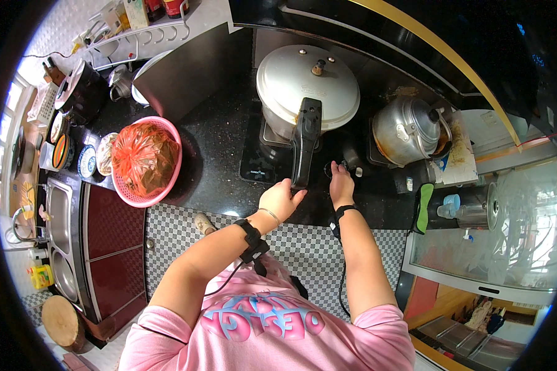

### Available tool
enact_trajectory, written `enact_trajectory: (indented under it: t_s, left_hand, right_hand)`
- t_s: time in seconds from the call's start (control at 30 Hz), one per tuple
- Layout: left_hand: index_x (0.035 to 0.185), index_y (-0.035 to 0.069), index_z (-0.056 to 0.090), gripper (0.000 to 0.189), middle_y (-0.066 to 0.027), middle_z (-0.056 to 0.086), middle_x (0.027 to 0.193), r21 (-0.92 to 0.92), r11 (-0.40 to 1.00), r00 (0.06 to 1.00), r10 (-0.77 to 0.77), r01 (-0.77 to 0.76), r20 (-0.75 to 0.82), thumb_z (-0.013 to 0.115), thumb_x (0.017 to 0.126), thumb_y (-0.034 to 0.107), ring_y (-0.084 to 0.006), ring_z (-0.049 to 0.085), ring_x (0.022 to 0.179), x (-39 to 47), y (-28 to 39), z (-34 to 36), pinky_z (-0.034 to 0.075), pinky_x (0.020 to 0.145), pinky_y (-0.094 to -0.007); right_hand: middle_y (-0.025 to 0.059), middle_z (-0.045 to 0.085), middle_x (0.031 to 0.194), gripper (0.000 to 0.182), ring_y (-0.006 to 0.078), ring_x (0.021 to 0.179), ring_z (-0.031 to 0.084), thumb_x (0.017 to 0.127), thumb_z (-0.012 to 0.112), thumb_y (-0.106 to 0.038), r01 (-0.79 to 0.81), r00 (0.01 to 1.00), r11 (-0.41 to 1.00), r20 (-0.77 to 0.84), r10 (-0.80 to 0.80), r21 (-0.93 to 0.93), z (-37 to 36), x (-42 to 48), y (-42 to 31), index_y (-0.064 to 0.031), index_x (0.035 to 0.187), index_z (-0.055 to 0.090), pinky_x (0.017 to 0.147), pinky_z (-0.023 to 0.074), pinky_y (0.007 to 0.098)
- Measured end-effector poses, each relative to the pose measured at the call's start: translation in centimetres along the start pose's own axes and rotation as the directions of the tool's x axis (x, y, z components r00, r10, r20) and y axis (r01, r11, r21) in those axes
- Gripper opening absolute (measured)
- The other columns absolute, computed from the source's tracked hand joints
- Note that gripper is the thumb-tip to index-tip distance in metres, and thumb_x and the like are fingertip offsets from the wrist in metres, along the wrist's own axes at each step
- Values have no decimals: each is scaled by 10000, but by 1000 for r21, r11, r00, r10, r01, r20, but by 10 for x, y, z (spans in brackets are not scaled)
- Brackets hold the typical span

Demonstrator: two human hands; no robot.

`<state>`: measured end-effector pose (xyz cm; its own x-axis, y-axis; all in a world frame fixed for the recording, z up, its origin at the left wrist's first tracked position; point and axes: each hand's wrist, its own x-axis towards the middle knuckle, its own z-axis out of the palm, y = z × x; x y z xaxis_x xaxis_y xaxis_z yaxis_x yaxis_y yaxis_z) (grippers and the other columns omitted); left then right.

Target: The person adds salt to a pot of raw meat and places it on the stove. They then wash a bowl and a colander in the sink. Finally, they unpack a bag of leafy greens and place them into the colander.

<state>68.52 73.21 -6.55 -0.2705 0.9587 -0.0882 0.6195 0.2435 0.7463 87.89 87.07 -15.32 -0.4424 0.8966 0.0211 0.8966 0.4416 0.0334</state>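
A large aluminium pressure cooker (283,111) stands on the stove area, its long black handle (304,143) pointing towards me. At the tip of that handle is my left hand (281,199), its fingers around or against the end; how firmly it grips is hidden. To the right, my right hand (341,183) reaches to a gas stove knob (346,167) on the black countertop, fingertips at it; whether they pinch it is unclear. A dented metal kettle (404,132) stands on the right burner. Both wrists wear black straps.
A pink plastic basket (178,169) with a red plastic bag (144,153) stands left on the counter. Further left are bowls, a black pot (86,92) and a steel sink (60,218). A green cloth (424,206) hangs right. The range hood (366,28) overhangs the back.
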Motion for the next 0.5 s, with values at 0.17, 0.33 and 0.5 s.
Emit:
enact_trajectory:
  t_s: [0.17, 0.33, 0.5]
  left_hand:
    - [825, 25, 568, 404, -112, 625, 643, 22, 999, 999, 30, -30, -13, 683, 845, 411, -314, 630, 614, 0, -2, -1, 501, 572, -398]
    - [821, 25, 567, 403, -112, 624, 641, 5, 1000, 1000, 28, -28, -9, 685, 845, 409, -310, 631, 609, 0, -2, 0, 502, 568, -394]
    - [837, 24, 580, 385, -107, 632, 646, 11, 1000, 1000, 24, -24, 3, 688, 844, 394, -307, 637, 612, 0, -2, 1, 506, 570, -390]
  right_hand:
    - [128, 559, 1239, 526, 296, 997, 611, 849, 561, -2, -10, 1000, 1000, 20, 10, -5, 0, 0, 0, -102, 1360, 485, 792, 544, 336]
    - [136, 552, 1259, 528, 302, 1015, 607, 850, 559, -1, -11, 1000, 1000, 26, 11, -4, -2, -1, -1, -97, 1364, 481, 800, 546, 341]
    - [142, 549, 1264, 533, 308, 1001, 613, 851, 553, -1, -4, 1000, 1000, 9, 4, 12, 1, -1, 0, -94, 1369, 473, 797, 549, 345]
